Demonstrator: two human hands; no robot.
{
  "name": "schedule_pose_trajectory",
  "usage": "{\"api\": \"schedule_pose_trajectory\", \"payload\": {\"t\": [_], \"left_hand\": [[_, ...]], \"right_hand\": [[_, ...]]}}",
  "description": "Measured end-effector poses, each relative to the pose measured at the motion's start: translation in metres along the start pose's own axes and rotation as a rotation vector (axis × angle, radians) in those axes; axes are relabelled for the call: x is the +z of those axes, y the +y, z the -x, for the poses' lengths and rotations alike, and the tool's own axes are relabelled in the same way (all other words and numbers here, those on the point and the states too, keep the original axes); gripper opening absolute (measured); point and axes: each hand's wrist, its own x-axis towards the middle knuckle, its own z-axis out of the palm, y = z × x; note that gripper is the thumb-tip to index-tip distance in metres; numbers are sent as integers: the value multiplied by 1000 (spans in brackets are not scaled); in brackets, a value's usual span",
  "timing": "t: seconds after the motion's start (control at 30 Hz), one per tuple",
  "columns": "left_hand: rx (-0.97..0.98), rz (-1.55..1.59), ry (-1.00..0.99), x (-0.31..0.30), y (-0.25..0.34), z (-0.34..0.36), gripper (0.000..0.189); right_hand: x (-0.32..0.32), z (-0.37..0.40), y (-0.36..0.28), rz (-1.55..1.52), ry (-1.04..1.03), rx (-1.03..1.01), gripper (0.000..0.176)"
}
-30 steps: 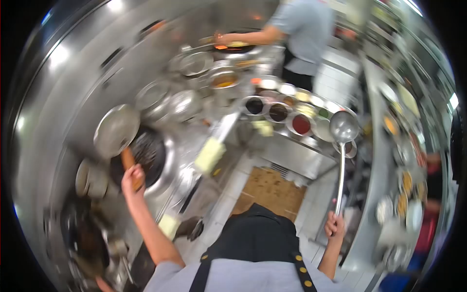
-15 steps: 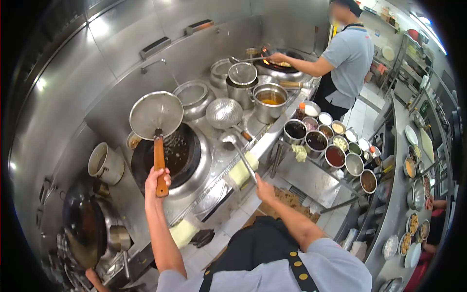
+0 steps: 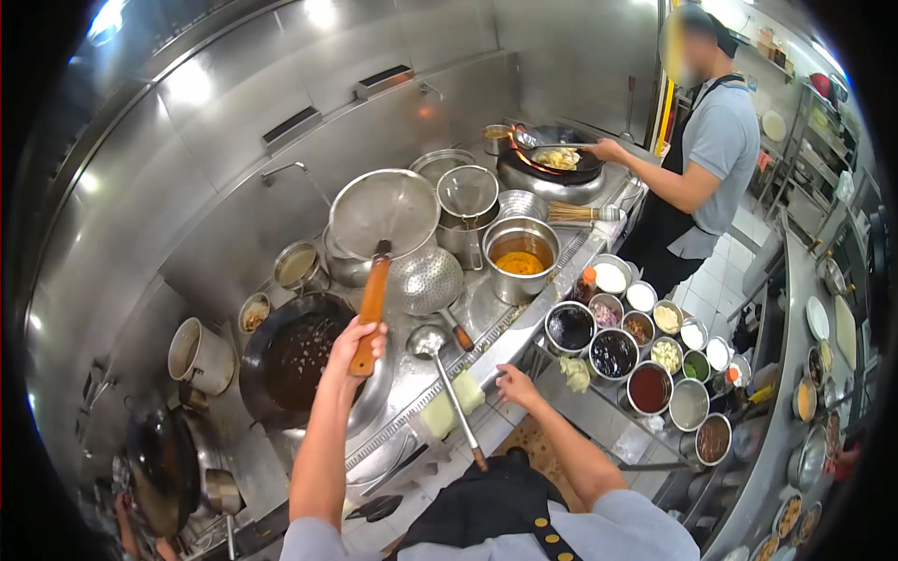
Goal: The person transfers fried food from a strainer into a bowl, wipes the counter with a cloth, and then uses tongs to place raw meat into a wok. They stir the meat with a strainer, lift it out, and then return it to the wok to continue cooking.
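My left hand [image 3: 352, 350] is wrapped round the wooden handle of a large round mesh strainer [image 3: 385, 213], raised over the pots behind the counter. Below and left of it sits a dark wok [image 3: 292, 360] with brown liquid and white bits inside. A steel ladle [image 3: 451, 397] rests across the counter's front edge, bowl on the counter, handle end towards my apron. My right hand [image 3: 517, 385] is off the ladle, to its right, with fingers apart and nothing in them. A perforated skimmer [image 3: 426, 279] lies by the strainer, its lower part uncovered.
A pot of orange liquid [image 3: 520, 248] stands at the counter's front. Several seasoning tins [image 3: 649, 388] crowd a stand on the right. A co-worker [image 3: 725, 140] stirs food in a flaming wok [image 3: 561, 161] at the back. Another wok [image 3: 159, 458] is at lower left.
The strainer has moved right, from above the wok to over the pots. My right hand has let go of the ladle, which now leans on the counter edge. The view has shifted slightly.
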Motion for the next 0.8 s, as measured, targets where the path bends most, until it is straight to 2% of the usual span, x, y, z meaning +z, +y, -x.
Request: {"api": "schedule_pose_trajectory", "payload": {"t": [0.07,0.2,0.27,0.33,0.4,0.43,0.47,0.5,0.53,0.57,0.6,0.63,0.67,0.7,0.73,0.77,0.8], "left_hand": [[-32,7,-34,24,-14,-63,29],[-108,106,-122,60,-52,-173,24],[-122,122,-141,65,-78,-211,24],[-119,132,-127,75,-100,-228,23],[-172,117,-115,61,-117,-246,24],[-207,101,-102,55,-120,-254,26],[-252,31,-106,56,-114,-251,33],[-320,144,-233,54,-115,-253,36],[-186,-89,-112,64,-111,-238,36],[-96,-149,1,100,-111,-209,36],[-120,-166,-86,88,-113,-207,37],[-157,-112,-217,60,-115,-219,39],[-206,18,-384,9,-128,-248,47],[-240,193,-50,29,-135,-217,51],[-193,241,53,-18,-147,-248,54],[-193,359,197,-19,-165,-237,43],[-226,351,156,-22,-182,-238,43]], "right_hand": [[-22,1,-3,-43,-15,-9,40],[-55,26,40,-62,-28,5,39],[-71,51,77,-95,-15,133,37],[-92,89,112,-67,45,214,37],[-110,136,145,82,189,306,36],[-120,160,178,62,233,321,36],[-129,179,224,265,317,221,37],[-135,200,266,468,420,156,38],[-138,218,300,454,483,140,38],[-140,247,329,435,569,148,38],[-141,277,337,416,588,408,38],[-132,312,323,364,741,476,35],[-130,333,354,406,767,475,37],[-118,370,326,273,838,527,37],[-107,403,277,152,878,542,37],[-90,428,277,120,946,563,37],[-74,446,278,-72,1014,561,37]]}}
